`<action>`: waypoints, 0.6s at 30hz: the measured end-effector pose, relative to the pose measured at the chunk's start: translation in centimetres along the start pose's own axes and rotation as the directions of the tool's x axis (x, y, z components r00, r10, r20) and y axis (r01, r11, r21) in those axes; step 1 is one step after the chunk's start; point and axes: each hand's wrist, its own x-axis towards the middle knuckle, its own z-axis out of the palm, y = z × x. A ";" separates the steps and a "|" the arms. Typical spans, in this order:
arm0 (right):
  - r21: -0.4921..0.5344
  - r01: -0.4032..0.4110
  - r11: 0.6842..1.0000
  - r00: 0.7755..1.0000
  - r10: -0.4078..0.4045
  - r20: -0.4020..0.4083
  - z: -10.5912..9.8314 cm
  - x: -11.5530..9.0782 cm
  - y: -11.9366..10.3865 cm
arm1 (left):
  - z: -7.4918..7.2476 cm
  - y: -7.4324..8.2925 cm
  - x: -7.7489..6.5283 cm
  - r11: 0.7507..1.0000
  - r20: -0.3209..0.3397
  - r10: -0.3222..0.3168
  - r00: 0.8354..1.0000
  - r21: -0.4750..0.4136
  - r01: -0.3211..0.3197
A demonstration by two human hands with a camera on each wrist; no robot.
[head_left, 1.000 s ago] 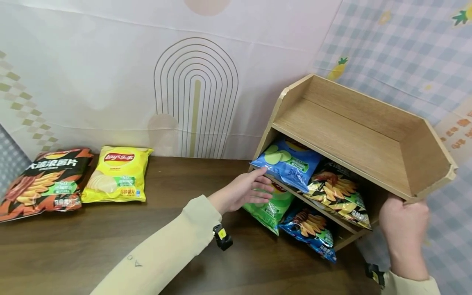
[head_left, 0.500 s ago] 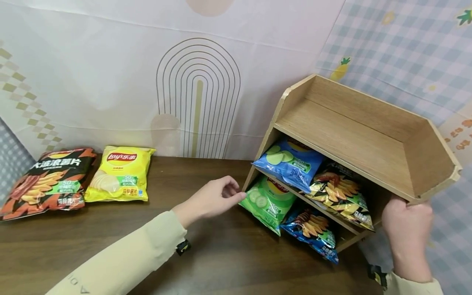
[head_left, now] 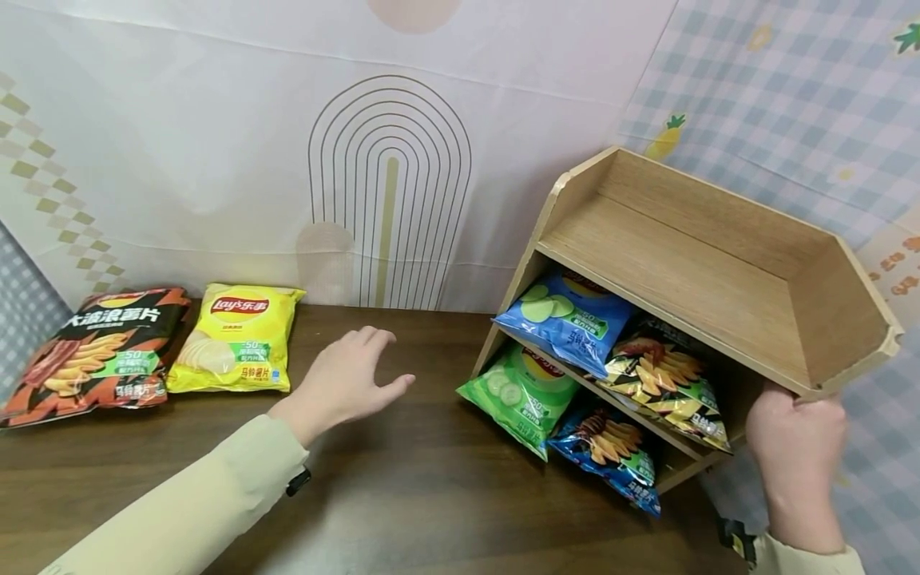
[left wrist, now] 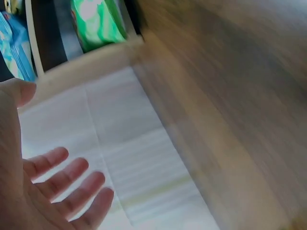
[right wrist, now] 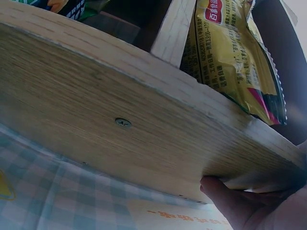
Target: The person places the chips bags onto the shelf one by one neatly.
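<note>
My left hand (head_left: 343,385) is over the table with thumb and fingers spread, holding nothing. It is between the yellow Lay's chip bag (head_left: 237,339) and the wooden shelf (head_left: 690,267). My right hand (head_left: 796,463) grips the shelf's right side near the front top edge; in the right wrist view its thumb (right wrist: 223,194) presses the outer side panel. On the upper level lie a light blue chip bag (head_left: 564,319) and a black-and-yellow one (head_left: 664,383). Below them, a green chip bag (head_left: 525,399) and a dark blue one (head_left: 607,455) stick out at the front.
A red-and-black chip bag (head_left: 97,355) lies at the far left beside the yellow one. Behind the table (head_left: 424,479) hangs a pale patterned cloth (head_left: 216,160), and a blue checked cloth (head_left: 776,104) hangs behind the shelf at right.
My left hand has moved left, away from the front of the shelf, toward the yellow chip bag. The right hand keeps its grip on the shelf.
</note>
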 end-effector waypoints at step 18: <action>-0.028 -0.023 0.999 1.000 0.024 0.016 -0.2 0.1 -0.1 | -2.2 -10.9 -2.6 0.924 -0.056 -0.353 0.934 0.137 0.358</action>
